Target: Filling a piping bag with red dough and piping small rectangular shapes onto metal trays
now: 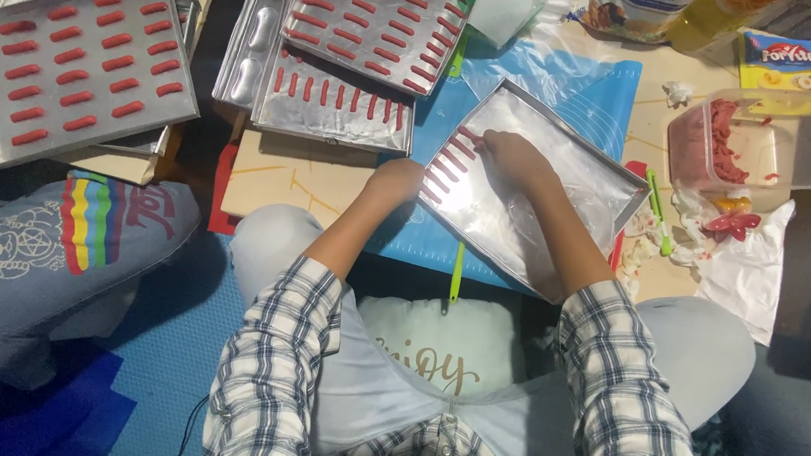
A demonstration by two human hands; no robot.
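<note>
A shiny metal baking tray [612, 182] lies tilted on a blue mat in front of me. Several red dough strips [449, 167] lie in a row along its near-left edge. My left hand [397, 178] grips that left edge of the tray. My right hand [512, 154] rests on the tray's surface beside the strips, fingers closed over a clear plastic piping bag [522, 218] that trails across the tray toward me.
Filled trays of red strips sit at the far left [76, 62] and stacked at the top middle [373, 23]. A clear plastic tub of red dough [754, 145] stands at the right, with a green tool [657, 214] and crumpled white plastic [745, 264]. Another person's leg [47, 248] is on my left.
</note>
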